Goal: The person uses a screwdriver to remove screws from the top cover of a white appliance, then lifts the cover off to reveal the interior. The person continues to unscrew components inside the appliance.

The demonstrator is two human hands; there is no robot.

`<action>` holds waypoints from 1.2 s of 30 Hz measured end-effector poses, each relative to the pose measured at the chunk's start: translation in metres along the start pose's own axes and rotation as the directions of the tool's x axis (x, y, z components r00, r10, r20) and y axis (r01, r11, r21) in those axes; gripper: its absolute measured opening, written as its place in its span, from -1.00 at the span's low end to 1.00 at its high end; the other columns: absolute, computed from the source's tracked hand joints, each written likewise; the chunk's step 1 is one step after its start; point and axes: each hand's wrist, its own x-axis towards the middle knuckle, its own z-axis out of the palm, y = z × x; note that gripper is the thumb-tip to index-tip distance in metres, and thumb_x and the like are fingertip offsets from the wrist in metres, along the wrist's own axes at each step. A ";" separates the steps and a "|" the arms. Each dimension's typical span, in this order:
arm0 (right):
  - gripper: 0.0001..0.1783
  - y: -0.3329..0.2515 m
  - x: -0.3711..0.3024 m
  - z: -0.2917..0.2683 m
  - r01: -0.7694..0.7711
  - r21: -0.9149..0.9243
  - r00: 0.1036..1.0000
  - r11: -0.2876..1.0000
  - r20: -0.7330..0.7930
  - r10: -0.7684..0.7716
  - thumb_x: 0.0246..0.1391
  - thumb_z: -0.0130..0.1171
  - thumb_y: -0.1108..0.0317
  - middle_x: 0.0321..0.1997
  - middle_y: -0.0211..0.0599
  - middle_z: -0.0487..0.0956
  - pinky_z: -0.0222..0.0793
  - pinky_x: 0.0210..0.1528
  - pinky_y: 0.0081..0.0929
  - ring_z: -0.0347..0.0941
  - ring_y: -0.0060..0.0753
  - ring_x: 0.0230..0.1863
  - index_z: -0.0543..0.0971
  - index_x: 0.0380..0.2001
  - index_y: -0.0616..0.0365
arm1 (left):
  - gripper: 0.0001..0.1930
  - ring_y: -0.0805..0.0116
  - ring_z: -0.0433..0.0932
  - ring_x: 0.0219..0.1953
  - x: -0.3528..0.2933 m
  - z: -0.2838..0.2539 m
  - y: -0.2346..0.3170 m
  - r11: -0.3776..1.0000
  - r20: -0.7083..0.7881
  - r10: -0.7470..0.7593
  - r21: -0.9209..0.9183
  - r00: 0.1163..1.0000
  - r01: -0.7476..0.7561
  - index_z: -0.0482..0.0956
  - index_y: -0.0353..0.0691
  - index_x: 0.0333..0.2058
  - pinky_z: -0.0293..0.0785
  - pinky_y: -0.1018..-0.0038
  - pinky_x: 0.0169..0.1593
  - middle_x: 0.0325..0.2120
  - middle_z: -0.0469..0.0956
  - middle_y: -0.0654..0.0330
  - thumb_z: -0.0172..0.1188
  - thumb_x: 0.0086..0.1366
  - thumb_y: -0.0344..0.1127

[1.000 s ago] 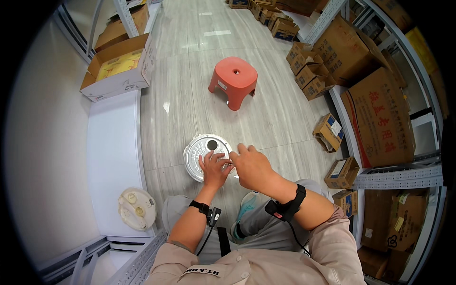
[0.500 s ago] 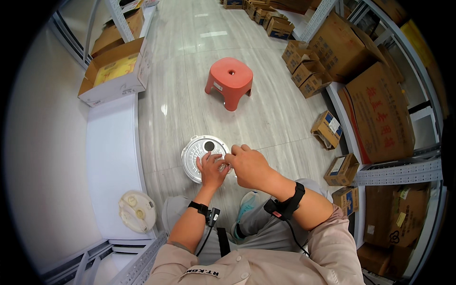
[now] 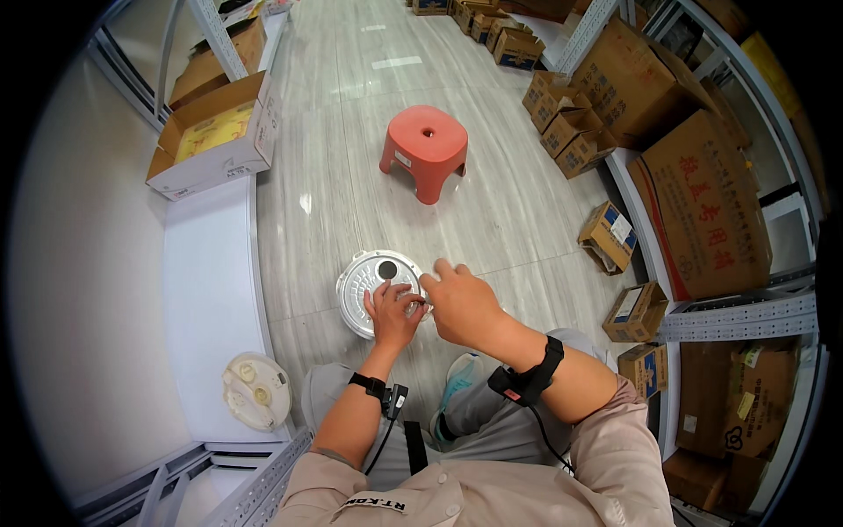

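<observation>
A round, silver, pot-like appliance [image 3: 356,294] sits on the floor before me, its ridged face up with a dark round hole near its far edge. My left hand [image 3: 395,314] lies over its right part. The outer fingers rest on the face, while thumb and forefinger come together at the right rim around a small dark bit too tiny to name. Just right of that rim, my right hand [image 3: 465,303] is curled closed with its fingertips beside the left ones. What it holds, if anything, is hidden by the fingers.
A red plastic stool [image 3: 426,140] stands ahead on the floor. On the left white shelf [image 3: 211,290] lie a round cream-coloured cover [image 3: 255,392] and an open carton [image 3: 215,136]. Small cardboard boxes [image 3: 608,237] and a large carton [image 3: 702,211] line the right shelving.
My right hand has turned slightly at the rim, its knuckles shifting a little left. My left hand stays on the appliance, almost unmoved.
</observation>
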 end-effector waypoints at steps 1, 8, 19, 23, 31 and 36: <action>-0.67 -0.004 0.003 -0.005 -0.136 -0.003 0.983 0.991 0.120 0.136 -0.09 0.37 0.42 -0.33 -0.10 0.62 0.58 -0.36 -0.22 0.64 -0.02 -0.28 0.58 -0.19 0.17 | -0.85 0.06 0.25 0.37 -0.001 -0.001 -0.001 1.000 0.000 0.002 0.002 1.000 -0.002 0.79 0.11 -0.31 -0.32 -0.21 0.47 0.03 0.59 0.36 0.49 0.12 -0.12; -0.67 0.012 0.002 0.003 -0.026 0.121 0.992 0.992 0.123 0.011 -0.11 0.38 0.40 -0.24 -0.11 0.57 0.59 -0.37 -0.19 0.63 -0.07 -0.29 0.58 -0.20 0.13 | -0.84 0.07 0.24 0.38 0.002 0.000 0.003 1.000 0.008 -0.005 -0.001 1.000 0.005 0.79 0.07 -0.32 -0.32 -0.20 0.47 0.03 0.59 0.37 0.49 0.12 -0.13; -0.75 0.004 0.007 -0.008 -0.227 0.048 0.951 0.973 0.226 0.211 0.00 0.42 0.21 -0.22 -0.16 0.59 0.54 -0.33 -0.11 0.63 0.04 -0.35 0.67 -0.30 0.10 | -0.86 0.08 0.26 0.37 0.000 0.000 0.000 1.000 0.006 0.003 0.010 1.000 -0.004 0.79 0.08 -0.31 -0.31 -0.21 0.47 0.03 0.59 0.37 0.47 0.14 -0.14; -0.80 0.011 0.002 0.004 0.038 0.120 0.998 0.992 0.042 -0.044 0.03 0.40 0.24 -0.29 -0.13 0.58 0.55 -0.32 -0.11 0.63 0.04 -0.37 0.68 -0.32 0.09 | -0.86 0.09 0.26 0.37 0.001 0.000 0.004 1.000 0.006 -0.006 0.017 1.000 0.006 0.77 0.08 -0.33 -0.30 -0.20 0.47 0.04 0.59 0.37 0.47 0.14 -0.13; -0.73 0.001 0.004 -0.002 -0.153 0.097 0.982 0.983 0.130 0.140 -0.05 0.36 0.38 -0.32 -0.07 0.60 0.58 -0.37 -0.15 0.65 0.04 -0.41 0.65 -0.22 0.13 | -0.86 0.09 0.27 0.37 0.001 -0.001 0.003 1.000 0.015 -0.017 0.014 1.000 0.017 0.74 0.05 -0.34 -0.29 -0.21 0.47 0.03 0.58 0.38 0.47 0.13 -0.17; -0.80 0.001 0.006 -0.001 -0.096 0.181 0.992 0.979 0.096 0.080 0.07 0.35 0.32 -0.38 -0.07 0.59 0.53 -0.37 -0.08 0.62 0.10 -0.40 0.60 -0.29 0.18 | -0.88 0.10 0.28 0.36 0.002 -0.001 0.005 0.999 0.018 -0.010 0.034 1.000 0.010 0.72 0.04 -0.35 -0.30 -0.22 0.46 0.02 0.59 0.39 0.46 0.13 -0.21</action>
